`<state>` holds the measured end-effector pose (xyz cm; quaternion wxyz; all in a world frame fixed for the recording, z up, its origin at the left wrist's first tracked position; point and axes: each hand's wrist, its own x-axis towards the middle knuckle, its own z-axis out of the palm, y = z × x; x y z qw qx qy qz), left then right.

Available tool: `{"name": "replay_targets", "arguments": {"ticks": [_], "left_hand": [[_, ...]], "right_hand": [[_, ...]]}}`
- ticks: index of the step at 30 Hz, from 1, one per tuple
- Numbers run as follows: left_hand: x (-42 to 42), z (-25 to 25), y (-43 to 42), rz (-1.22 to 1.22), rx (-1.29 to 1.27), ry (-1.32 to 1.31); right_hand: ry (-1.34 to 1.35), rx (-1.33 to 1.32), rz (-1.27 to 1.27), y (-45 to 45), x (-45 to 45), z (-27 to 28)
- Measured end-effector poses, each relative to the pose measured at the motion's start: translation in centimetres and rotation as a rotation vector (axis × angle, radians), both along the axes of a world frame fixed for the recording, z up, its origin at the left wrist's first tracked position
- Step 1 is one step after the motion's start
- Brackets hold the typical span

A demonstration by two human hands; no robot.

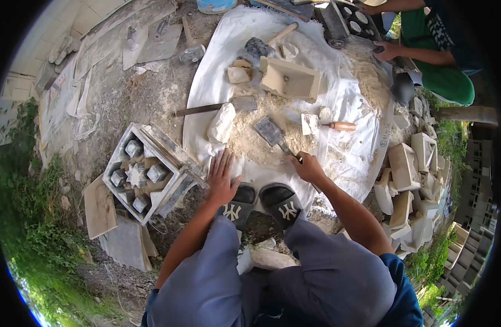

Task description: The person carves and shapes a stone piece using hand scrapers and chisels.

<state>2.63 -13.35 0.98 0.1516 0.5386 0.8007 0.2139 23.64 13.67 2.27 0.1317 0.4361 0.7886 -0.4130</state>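
My right hand (307, 167) is wrapped round the handle of a trowel (270, 132), whose flat grey blade lies over sandy powder (245, 136) on a white sheet (204, 92). My left hand (223, 173) rests palm down at the sheet's near edge, fingers stretched out, just below a pale stone chunk (222, 123). A hammer-like tool with a dark handle (198, 109) lies beyond that chunk. To the right of the trowel is a powder-covered scraper with a wooden handle (343, 126). A beige hollow block (289, 79) sits farther back.
On the left stands a mould with a star-shaped centre (136, 175), beside flat boards (100, 207). Pale cast pieces (404, 166) are piled on the right. A co-worker's hands (388, 51) are at a dark mould (356, 22) at the top right. A mallet (258, 47) lies at the back.
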Motion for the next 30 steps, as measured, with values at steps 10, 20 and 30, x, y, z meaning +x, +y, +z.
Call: {"name": "replay_targets", "arguments": {"ticks": [10, 20, 30], "left_hand": [[0.2, 0.0, 0.2, 0.006, -0.029, 0.052], [0.4, 0.5, 0.5, -0.005, -0.088, 0.06], [0.4, 0.6, 0.8, -0.022, -0.109, 0.095]], "right_hand": [[0.014, 0.097, -0.156, -0.1, 2.4, 3.8], [0.065, 0.092, -0.409, 2.3, 9.2, 2.7], [0.252, -0.005, -0.637, 5.6, 8.9, 1.3]]}}
